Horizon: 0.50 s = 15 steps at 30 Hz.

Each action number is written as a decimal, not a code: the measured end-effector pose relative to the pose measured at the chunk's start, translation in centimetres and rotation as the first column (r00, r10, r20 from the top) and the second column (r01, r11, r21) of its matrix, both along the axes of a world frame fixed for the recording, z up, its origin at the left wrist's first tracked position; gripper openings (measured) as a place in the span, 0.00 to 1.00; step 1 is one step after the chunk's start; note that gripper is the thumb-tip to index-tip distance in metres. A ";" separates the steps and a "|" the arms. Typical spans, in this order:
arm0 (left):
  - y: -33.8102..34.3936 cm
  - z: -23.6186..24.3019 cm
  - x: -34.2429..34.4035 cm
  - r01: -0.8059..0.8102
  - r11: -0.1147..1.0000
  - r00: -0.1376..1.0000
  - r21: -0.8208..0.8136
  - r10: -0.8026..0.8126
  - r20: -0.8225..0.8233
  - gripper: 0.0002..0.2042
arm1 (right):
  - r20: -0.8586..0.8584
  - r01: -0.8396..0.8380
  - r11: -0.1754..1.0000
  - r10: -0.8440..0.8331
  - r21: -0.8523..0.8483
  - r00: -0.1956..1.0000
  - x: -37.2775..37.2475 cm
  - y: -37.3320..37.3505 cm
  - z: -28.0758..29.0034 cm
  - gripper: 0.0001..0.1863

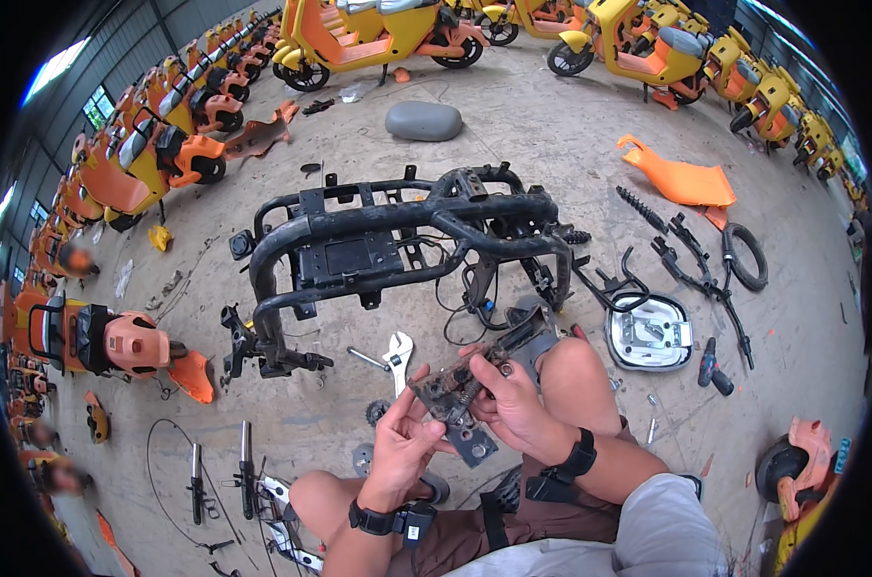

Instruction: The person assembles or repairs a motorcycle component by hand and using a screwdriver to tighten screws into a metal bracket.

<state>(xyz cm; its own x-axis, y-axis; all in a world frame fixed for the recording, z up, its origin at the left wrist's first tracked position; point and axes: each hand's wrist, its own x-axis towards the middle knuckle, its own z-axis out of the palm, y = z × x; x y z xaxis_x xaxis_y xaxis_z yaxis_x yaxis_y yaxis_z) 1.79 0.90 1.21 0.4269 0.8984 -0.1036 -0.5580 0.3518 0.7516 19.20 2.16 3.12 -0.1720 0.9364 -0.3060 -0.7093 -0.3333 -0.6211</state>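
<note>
Grimy dark metal takes centre stage on a workshop floor (551,144), where a seated person grips a rust-stained bracket (458,415) with both hands, up off the ground between bent knees (578,377). The left hand (404,438) pinches its lower left edge between thumb and fingertips, while the right hand (518,409) is wrapped around the upper right end, thumb pressed on top beside a coil spring (468,393); the two-sided hold probably steadies an awkward, lopsided piece and turns it toward the eyes. From the hands, a black tubular frame (378,220) rests at twelve o'clock, with a grey seat (423,121) beyond it. An adjustable wrench (398,358) lies between ten and eleven, apparently left there for easy reach. At two o'clock, a pale-lined tray (638,359) contains small metal parts, perhaps to stop them scattering, and a screwdriver-like tool (709,358) lies just beyond. Two strut-like tubes (246,471) lie roughly parallel between eight and nine, seemingly set aside within sight. An orange panel (686,181) lies between one and two, while yellow scooters (388,43) line the background at twelve.
</note>
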 end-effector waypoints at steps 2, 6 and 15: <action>0.1 -0.4 -0.2 -0.045 0.997 0.999 0.058 0.045 -0.003 0.36 | -0.004 -0.038 0.998 0.039 0.044 0.999 0.1 0.1 -0.6 0.15; -0.1 -0.3 -0.2 -0.084 0.993 0.993 0.088 0.090 -0.076 0.36 | -0.018 -0.128 0.987 0.131 0.098 0.991 0.3 0.3 -0.9 0.19; -0.4 -0.5 -0.3 -0.126 0.985 0.987 0.120 0.137 -0.084 0.36 | 0.100 -0.178 0.977 0.166 0.120 0.981 0.5 0.7 -1.4 0.21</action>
